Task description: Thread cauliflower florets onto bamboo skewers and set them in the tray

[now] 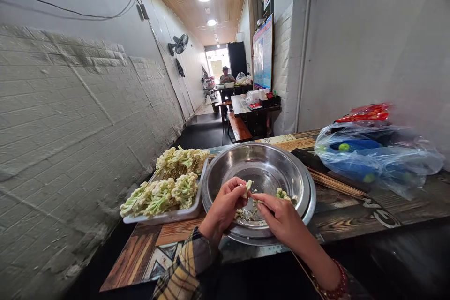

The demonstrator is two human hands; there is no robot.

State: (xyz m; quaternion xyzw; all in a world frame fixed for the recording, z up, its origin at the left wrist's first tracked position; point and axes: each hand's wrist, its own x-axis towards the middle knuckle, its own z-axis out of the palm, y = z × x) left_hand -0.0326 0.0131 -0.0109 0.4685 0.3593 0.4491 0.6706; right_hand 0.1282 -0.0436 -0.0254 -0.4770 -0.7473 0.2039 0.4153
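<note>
Above the large steel basin (225,159), my left hand (227,201) pinches a small pale cauliflower floret (248,188) between thumb and fingers. My right hand (279,218) is closed on a thin bamboo skewer (299,262), whose lower length shows below the wrist. The fingertips of both hands nearly meet at the floret; whether the skewer's point is inside it, I cannot tell. More cauliflower pieces (281,193) and crumbs lie in the basin, partly hidden by my hands. Left of the basin, a white tray (168,217) holds heaped cauliflower on skewers (179,168).
A bundle of bamboo skewers (337,183) lies right of the basin, beside a clear plastic bag (383,159) with green round items. Behind it sits a red packet (369,112). A brick wall (70,126) borders the left. Farther back, a person (227,76) sits at another table.
</note>
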